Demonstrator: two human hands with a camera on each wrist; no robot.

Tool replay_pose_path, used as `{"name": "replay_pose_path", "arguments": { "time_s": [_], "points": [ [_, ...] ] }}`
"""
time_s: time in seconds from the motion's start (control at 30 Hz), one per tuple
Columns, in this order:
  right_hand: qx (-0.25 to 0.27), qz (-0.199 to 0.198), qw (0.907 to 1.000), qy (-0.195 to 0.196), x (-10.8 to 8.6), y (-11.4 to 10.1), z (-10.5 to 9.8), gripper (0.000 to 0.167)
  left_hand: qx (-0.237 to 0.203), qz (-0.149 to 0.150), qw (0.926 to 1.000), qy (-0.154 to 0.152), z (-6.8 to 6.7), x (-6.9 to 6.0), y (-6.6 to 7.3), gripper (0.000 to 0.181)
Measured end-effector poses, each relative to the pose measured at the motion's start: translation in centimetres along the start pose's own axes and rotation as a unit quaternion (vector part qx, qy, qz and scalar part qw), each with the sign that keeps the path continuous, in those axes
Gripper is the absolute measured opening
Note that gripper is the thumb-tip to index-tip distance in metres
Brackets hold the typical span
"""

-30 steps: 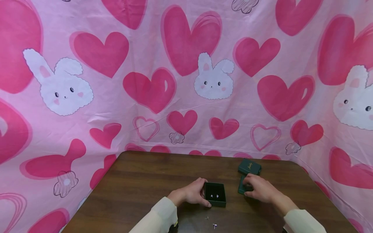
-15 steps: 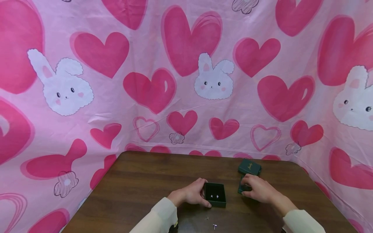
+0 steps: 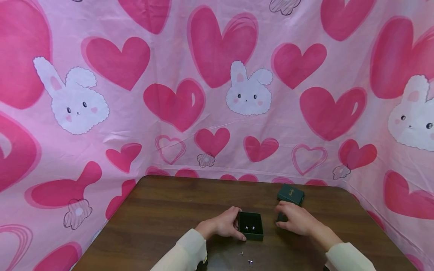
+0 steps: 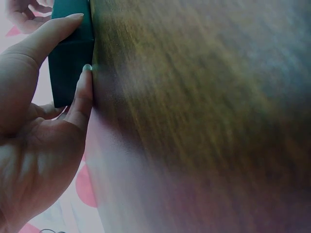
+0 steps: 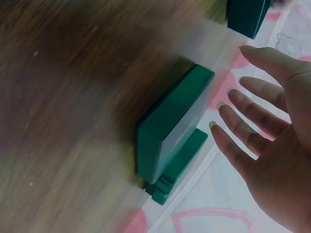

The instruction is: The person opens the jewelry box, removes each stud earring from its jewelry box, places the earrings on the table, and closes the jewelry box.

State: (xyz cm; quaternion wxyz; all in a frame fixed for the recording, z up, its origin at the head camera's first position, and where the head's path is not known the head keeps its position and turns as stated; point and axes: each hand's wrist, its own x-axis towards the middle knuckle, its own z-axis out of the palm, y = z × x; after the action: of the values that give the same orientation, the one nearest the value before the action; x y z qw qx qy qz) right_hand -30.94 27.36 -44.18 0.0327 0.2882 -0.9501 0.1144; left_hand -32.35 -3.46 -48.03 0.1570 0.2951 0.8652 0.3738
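In the head view, my left hand (image 3: 225,223) grips the left side of a dark green jewelry box (image 3: 255,237), its thumb at the near corner. Two star-shaped earrings (image 3: 253,227) sit on the box's black lining. The left wrist view shows the thumb and fingers around that box (image 4: 73,73). My right hand (image 3: 298,220) hovers over a green box lid (image 3: 281,217), mostly hidden beneath it. In the right wrist view the right hand (image 5: 277,131) has spread fingers with nothing in them, apart from the lid (image 5: 167,121).
A green box (image 3: 291,194) with gold lettering lies behind the lid at the back right. Two small shiny studs, one of them an earring-like piece (image 3: 250,262), lie on the brown wooden table (image 3: 169,210) near its front. Pink heart-patterned cloth (image 3: 217,113) hangs around.
My right hand has come off the lid and shifted slightly left. The left hand and the jewelry box stay in place.
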Motion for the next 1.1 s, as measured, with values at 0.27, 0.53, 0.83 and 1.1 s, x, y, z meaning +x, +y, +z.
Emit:
{"name": "replay_pose_path", "arguments": {
  "time_s": [0.27, 0.53, 0.83, 1.1],
  "points": [
    [-0.006, -0.011, 0.9999, 0.001, 0.4, -1.2, 0.0, 0.039, 0.006, 0.005, 1.0000, 0.002, 0.0, 0.0, -0.1, 0.063],
    [-0.003, -0.014, 0.9999, 0.000, 0.5, -1.9, 0.1, 0.039, 0.005, 0.005, 1.0000, 0.002, 0.0, 0.1, -0.1, 0.062],
    [-0.007, -0.025, 0.9997, -0.003, 0.6, -2.7, 0.3, 0.039, 0.003, 0.005, 1.0000, 0.001, 0.1, 0.1, -0.2, 0.061],
    [0.028, -0.014, 0.9991, -0.027, 1.3, -3.3, 0.5, 0.037, 0.004, 0.005, 1.0000, 0.002, 0.0, 0.0, 0.0, 0.061]
  ]
}}
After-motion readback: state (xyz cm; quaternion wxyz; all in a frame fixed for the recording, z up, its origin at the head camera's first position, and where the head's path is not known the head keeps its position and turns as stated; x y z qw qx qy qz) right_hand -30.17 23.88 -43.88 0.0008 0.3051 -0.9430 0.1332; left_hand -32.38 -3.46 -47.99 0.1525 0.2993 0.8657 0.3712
